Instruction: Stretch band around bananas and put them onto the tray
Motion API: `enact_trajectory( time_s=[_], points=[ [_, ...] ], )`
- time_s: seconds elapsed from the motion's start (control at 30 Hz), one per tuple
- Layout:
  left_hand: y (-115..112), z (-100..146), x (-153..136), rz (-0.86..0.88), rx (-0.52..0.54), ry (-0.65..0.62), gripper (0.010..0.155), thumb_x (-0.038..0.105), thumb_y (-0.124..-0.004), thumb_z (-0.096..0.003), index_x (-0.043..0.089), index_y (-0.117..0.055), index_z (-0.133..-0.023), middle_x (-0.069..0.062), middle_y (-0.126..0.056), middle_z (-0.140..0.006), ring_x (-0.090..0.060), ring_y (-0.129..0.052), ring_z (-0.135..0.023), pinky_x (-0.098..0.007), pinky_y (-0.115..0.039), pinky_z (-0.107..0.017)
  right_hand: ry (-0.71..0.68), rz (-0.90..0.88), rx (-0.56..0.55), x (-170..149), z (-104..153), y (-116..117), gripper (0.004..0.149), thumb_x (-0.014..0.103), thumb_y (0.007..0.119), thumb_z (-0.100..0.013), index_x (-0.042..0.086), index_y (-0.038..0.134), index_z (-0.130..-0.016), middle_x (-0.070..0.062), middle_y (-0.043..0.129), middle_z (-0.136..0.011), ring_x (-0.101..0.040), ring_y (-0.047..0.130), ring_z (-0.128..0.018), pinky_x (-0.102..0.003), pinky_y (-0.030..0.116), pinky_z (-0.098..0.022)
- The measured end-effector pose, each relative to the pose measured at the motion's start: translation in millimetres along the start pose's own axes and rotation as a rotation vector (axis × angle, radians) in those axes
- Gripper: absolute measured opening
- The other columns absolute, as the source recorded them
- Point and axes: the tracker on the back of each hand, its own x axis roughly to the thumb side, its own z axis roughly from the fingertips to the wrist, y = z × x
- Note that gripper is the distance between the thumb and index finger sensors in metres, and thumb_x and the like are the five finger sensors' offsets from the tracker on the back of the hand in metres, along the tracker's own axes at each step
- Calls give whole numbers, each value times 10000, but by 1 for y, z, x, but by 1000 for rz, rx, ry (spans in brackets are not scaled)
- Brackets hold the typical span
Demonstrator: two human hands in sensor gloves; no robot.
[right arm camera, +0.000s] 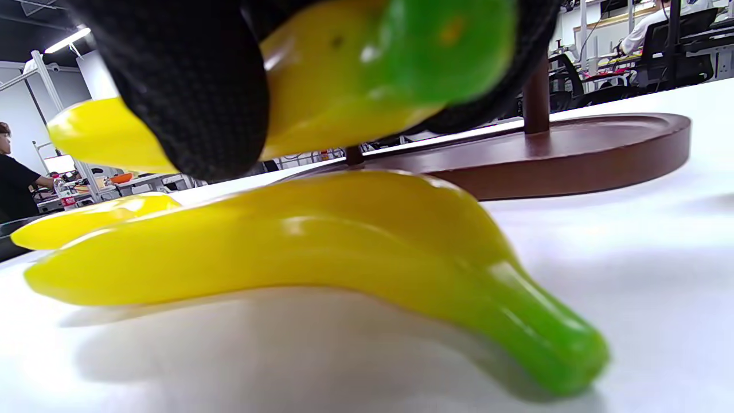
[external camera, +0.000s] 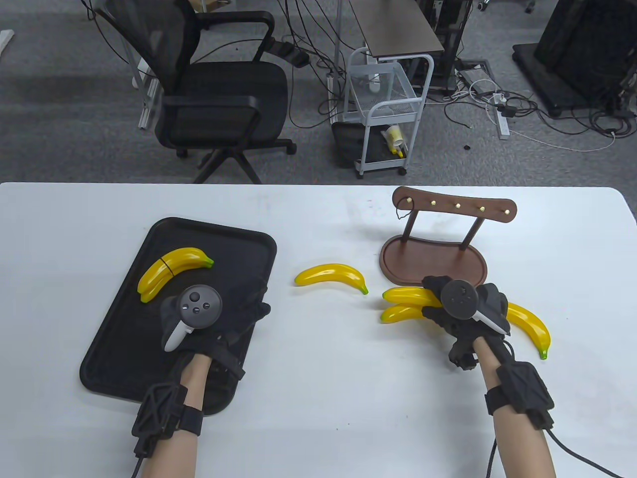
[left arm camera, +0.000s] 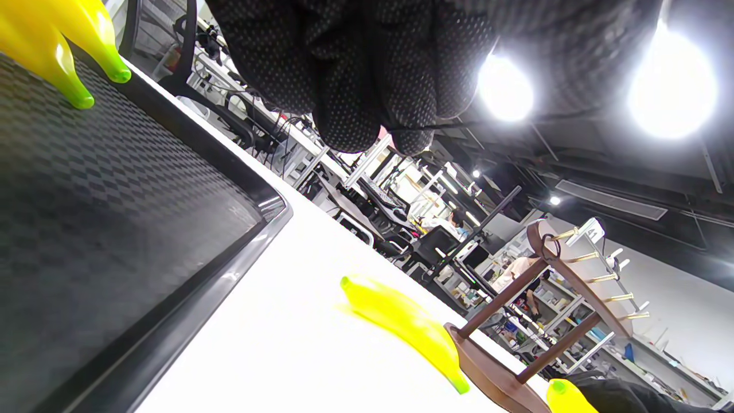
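A black tray point(external camera: 124, 343) lies at the left with two yellow bananas point(external camera: 171, 266) on it, bound by a dark band. My left hand point(external camera: 256, 308) hovers over the tray's right edge, its fingers point(left arm camera: 355, 69) loosely curled and holding nothing. One loose banana point(external camera: 331, 276) lies mid-table. My right hand point(external camera: 430, 303) sits over two bananas in front of the wooden stand point(external camera: 433, 259). It grips the upper banana point(right arm camera: 344, 74), lifted slightly, while the lower banana point(right arm camera: 287, 246) stays flat on the table. A dark band point(external camera: 400, 213) hangs on the stand's leftmost hook.
Another banana point(external camera: 530, 326) lies just right of my right hand. The stand's oval base point(right arm camera: 573, 155) is close behind the held banana. An office chair point(external camera: 214, 89) and a white cart point(external camera: 385, 114) stand on the floor beyond the table's far edge.
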Motion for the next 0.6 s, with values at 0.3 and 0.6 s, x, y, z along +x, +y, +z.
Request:
enact_trajectory(
  time_s=[0.3,0.6],
  points=[
    [-2,-1,1,-5,-6,-4,655,580,-705,-469,304,-611,-1056,57,-756,-1098,-224,-796,-1044,-445,-621,-825,19,-38,26,-6,1,9,702,371,909,-446,172,592,-1040,-105,711,-1024,-326,831,-838,-491,771,-586],
    [-2,-1,1,-7,-8,-6,653,580,-702,-471,305,-611,-1056,56,-753,-1100,-224,-796,-1044,-446,-620,-825,13,-94,63,-8,-1,17,716,392,883,-459,202,546,-1061,-75,641,-1051,-351,783,-889,-518,742,-613]
  ],
)
